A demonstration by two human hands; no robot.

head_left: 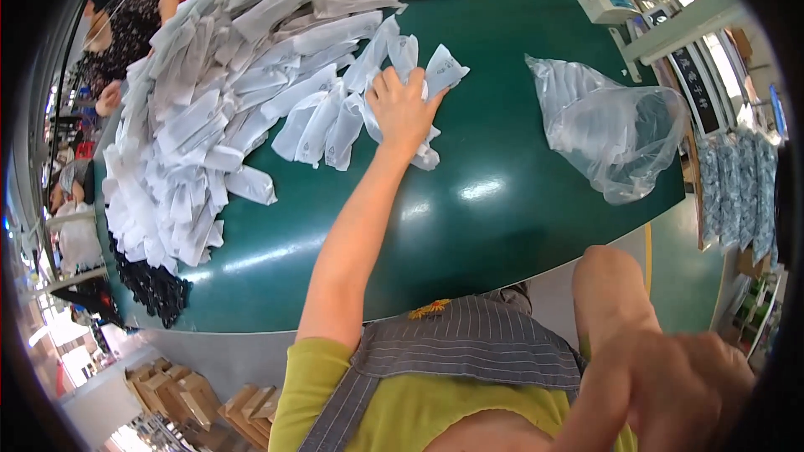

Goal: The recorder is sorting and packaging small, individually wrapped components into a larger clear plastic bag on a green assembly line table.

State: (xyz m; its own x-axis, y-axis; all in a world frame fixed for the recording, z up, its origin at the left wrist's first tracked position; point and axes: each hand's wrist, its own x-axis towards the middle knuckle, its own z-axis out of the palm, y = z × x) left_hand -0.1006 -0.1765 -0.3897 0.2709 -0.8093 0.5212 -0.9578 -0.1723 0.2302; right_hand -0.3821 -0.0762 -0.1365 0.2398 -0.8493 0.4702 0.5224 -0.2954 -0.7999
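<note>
My left hand (400, 113) reaches over the green table and lies on a small group of white wrapped packets (343, 130), long thin sleeves with small dark print. Its fingers curl down over them with the thumb out to the right, beside a packet (444, 71) that is tilted upward. What lies under the palm is hidden. My right hand (670, 385) is raised close at the lower right, off the table and blurred; its fingers do not show clearly. To the left spreads a large heap of similar white packets (193, 125).
A clear plastic bag (615, 130) with white contents lies at the table's (494, 226) right. Black parts (151, 285) are piled at the left front edge. A white device (607, 2) stands at the far right. Another person (126, 33) is at the far left. Cardboard boxes (180, 393) stand below.
</note>
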